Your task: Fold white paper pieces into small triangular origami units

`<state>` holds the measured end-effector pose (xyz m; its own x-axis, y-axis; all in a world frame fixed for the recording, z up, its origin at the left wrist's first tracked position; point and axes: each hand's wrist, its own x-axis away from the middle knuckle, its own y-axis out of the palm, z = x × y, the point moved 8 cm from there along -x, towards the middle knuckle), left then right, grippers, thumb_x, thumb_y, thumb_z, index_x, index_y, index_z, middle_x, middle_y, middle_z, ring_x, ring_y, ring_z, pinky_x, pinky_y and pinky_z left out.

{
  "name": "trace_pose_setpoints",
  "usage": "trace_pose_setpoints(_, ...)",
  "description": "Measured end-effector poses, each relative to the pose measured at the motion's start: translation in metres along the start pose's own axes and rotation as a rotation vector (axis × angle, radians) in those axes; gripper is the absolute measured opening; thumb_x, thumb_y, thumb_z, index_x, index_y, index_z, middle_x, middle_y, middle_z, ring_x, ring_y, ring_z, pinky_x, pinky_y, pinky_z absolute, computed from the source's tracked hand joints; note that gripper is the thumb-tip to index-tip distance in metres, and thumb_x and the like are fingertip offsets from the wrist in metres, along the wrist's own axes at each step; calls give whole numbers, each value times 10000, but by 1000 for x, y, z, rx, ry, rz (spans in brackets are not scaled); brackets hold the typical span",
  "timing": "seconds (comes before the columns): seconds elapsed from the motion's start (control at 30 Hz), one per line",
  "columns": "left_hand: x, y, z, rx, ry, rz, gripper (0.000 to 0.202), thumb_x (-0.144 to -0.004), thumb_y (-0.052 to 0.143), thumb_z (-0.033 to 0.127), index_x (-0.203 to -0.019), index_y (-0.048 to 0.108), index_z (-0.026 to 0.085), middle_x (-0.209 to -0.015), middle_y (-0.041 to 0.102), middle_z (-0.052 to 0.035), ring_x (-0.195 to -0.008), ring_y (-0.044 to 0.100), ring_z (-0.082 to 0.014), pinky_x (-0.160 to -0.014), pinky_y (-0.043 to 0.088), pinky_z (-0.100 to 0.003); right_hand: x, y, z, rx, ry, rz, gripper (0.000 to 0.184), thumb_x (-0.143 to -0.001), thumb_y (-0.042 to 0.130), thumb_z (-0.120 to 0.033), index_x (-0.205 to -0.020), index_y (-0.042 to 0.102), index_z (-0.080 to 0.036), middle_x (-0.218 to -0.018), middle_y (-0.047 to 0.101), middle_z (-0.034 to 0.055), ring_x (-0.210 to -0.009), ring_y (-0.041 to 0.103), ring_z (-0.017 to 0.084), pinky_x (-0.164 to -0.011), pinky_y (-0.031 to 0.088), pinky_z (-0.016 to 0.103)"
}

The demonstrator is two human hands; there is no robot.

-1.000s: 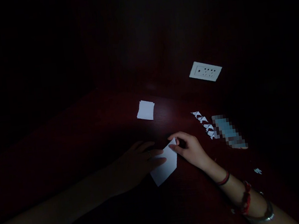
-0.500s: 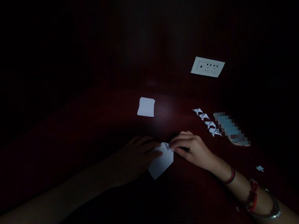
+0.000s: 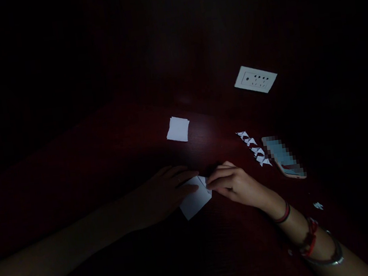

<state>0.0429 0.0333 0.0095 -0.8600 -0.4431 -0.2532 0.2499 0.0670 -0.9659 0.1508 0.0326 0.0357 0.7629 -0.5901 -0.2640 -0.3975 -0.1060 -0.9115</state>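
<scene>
A small sheet of white paper [image 3: 194,201] lies on the dark red table, its upper right corner folded over. My left hand [image 3: 168,187] is in shadow at its left. The fingers are stretched out, with thumb and forefinger spread over the sheet and resting on it. At the folded corner, my right hand [image 3: 231,181] has its thumb and fingers closed on the paper. Its fingertips partly hide the fold. Bracelets [image 3: 308,239] circle the right wrist and forearm.
A stack of square white papers [image 3: 178,129] lies beyond my hands. To the right are several folded paper pieces [image 3: 257,152], a phone [image 3: 283,157] with a blurred screen, and a small white item [image 3: 318,206]. A socket plate [image 3: 255,79] is at the back.
The folded flap at the sheet's upper right corner looks larger, and my right fingers have shifted slightly left and down with it. My left hand stays on the paper. The view has tilted slightly.
</scene>
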Motion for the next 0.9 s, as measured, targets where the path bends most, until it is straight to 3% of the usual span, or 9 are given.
trace_pose_setpoints(0.13, 1, 3, 2, -6, 28, -53, 515, -746, 448, 84, -1211, 340, 277, -1339, 263, 11, -1212, 199, -236, -966, 185, -405, 0, 0, 0, -12, -8, -10, 186, -794, 452, -140, -856, 615, -208, -896, 616, 17, -845, 529, 140, -803, 333, 319)
trace_pose_setpoints(0.7, 3, -1, 2, -39, 3, -55, 442, -787, 440, 126, -1201, 366, 261, -1312, 312, 21, -1192, 238, -240, -952, 233, -395, -2, 2, 3, -88, -8, 9, 257, -770, 422, -39, -875, 608, -183, -925, 597, 19, -863, 527, 119, -813, 380, 297)
trace_pose_setpoints(0.9, 3, -1, 2, -45, -18, -65, 473, -772, 452, 107, -1205, 354, 269, -1320, 298, 23, -1195, 227, -246, -943, 242, -404, -4, -2, 10, -117, 79, 103, 200, -807, 450, -189, -946, 591, -162, -915, 588, 54, -845, 542, 130, -747, 445, 266)
